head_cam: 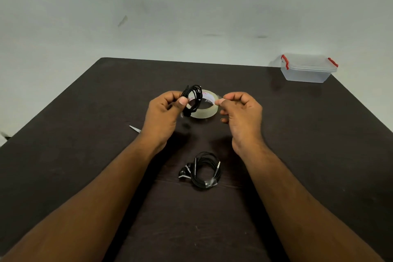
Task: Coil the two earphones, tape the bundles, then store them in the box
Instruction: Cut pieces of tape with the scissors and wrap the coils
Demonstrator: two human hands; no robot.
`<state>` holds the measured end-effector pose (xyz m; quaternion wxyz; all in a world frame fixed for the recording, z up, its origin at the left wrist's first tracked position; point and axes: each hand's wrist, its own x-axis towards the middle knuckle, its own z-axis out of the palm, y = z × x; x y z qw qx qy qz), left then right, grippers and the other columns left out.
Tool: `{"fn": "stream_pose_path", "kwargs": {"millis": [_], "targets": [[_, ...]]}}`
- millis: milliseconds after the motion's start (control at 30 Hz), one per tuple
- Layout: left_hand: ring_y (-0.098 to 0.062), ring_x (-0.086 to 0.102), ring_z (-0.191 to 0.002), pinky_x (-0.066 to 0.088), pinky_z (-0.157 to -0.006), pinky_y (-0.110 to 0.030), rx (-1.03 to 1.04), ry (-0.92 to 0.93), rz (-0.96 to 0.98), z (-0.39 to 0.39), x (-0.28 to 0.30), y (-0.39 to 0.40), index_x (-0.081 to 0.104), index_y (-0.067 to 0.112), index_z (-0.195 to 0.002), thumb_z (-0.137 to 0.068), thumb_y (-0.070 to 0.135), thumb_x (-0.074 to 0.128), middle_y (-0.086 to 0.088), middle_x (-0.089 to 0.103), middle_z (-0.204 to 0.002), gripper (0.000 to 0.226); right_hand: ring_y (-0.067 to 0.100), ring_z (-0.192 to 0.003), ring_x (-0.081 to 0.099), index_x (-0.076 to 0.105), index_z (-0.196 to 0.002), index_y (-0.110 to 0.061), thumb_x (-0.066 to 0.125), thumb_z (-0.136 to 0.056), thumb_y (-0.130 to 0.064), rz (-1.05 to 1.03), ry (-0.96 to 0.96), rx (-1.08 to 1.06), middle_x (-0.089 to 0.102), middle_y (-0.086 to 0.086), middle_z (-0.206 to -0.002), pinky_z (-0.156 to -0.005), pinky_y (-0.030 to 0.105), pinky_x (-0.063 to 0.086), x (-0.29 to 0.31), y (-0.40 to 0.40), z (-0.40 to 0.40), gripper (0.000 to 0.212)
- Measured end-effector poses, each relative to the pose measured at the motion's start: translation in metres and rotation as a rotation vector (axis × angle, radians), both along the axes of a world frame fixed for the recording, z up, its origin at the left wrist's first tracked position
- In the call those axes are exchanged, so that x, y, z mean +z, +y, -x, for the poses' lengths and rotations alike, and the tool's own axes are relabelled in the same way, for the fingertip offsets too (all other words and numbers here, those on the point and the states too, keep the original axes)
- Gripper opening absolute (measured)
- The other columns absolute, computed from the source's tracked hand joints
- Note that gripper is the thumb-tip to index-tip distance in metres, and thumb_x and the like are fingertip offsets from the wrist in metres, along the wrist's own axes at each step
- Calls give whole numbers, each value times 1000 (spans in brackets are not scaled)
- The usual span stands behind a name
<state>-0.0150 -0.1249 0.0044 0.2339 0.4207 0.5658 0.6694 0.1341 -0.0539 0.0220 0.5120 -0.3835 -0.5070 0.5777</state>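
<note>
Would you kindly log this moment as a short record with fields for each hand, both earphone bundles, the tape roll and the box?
left hand: grips a coiled earphone bundle above the table
right hand: pinches a piece of clear tape
taped bundle: lies near the person, clear tape already round it
tape roll: flat on the table, behind the held bundle
box: far right corner, lid on, red latches

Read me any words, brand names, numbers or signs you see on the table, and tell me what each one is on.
Red printing on the inner core of the tape roll: too blurred and partly hidden by the earphone bundle in the left hand to read.
Clear box: no lettering visible.
Taped earphone bundle near the person: no lettering visible.
</note>
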Motion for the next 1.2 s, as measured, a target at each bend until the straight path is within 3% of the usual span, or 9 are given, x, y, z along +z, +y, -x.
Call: {"fn": "stream_pose_path", "kwargs": {"millis": [133, 300, 467, 633, 867, 1033, 1200], "targets": [[-7, 62, -75, 50, -76, -22, -19, 80, 13, -2, 3, -2, 67, 16, -85, -93, 8, 60, 8, 69, -75, 14, 6, -55, 57, 63, -78, -16, 74, -75, -2, -29, -10, 37, 67, -2, -65, -47, 20, 45, 0, -7, 5, 18], [-10, 56, -81, 43, -73, -14, 46, 596, 21, -3, 2, -3, 67, 6, -91, -89, 3, 64, 0, 60, -89, 5, 4, -50, 55, 62, -80, -12, 70, -80, 0, -68, -53, 52, 64, -7, -56, -43, 16, 42, -5, -19, 15, 15], [-5, 54, -86, 42, -75, -9, 49, 771, -5, -8, 4, -6, 68, 6, -96, -91, 6, 62, -2, 59, -97, 7, 5, -50, 53, 61, -81, -14, 66, -82, -1, 5, -6, 29, 60, -6, -55, -42, 20, 42, -8, -21, 18, 14], [-1, 54, -86, 39, -76, -3, 112, 743, -16, -9, 5, -7, 70, 4, -100, -90, 3, 63, -4, 59, -98, 12, 6, -56, 57, 59, -79, -20, 71, -81, -6, 77, 38, 67, 65, -7, -62, -46, 21, 44, -10, -21, 19, 19], [-4, 58, -87, 43, -76, -6, 158, 683, -6, -9, 4, -6, 74, 8, -100, -85, 9, 71, -1, 62, -96, 15, 8, -56, 55, 59, -82, -19, 74, -77, -5, 194, 173, 92, 63, -3, -64, -48, 23, 42, -11, -22, 20, 20], [-19, 68, -79, 56, -74, -30, 160, 340, 51, -6, 6, -5, 76, 15, -90, -77, 19, 80, -1, 71, -87, 14, 8, -55, 53, 59, -80, -21, 72, -79, -4, 250, 253, 145, 66, 3, -75, -47, 23, 40, -11, -22, 20, 21], [-14, 72, -76, 56, -68, -23, 17, 32, 70, -3, 10, -6, 76, 12, -91, -76, 17, 80, -3, 76, -84, 16, 8, -54, 52, 60, -75, -24, 73, -78, -7, 271, 261, 191, 67, 3, -77, -47, 23, 39, -10, -22, 21, 21]]}}
